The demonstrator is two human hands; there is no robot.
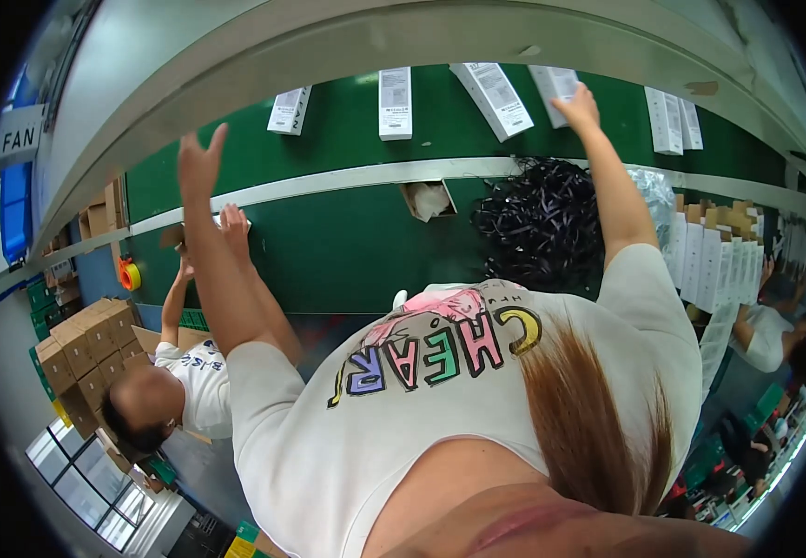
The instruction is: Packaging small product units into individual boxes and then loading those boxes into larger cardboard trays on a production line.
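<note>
Stretched up toward the far left, my left hand (200,166) is raised under the pale overhead beam, thumb apart from the fingers, with nothing visible in it. My right hand (580,108) reaches far out over the green bench and grips the near end of a slim white carton (553,86). A second white carton (493,99) lies tilted just to its left. Farther left are an upright-lying white carton (395,104) and a shorter-looking one (289,110). Two more white cartons (665,121) lie side by side to the right. The beam hides the cartons' far ends.
A heap of black strips (542,223) lies on the near bench, beside a small open box (428,200). Many upright cartons (714,256) stand at right. The pale beam (375,37) crosses overhead. At left, a co-worker (166,395) reaches onto the bench near orange tape (130,272).
</note>
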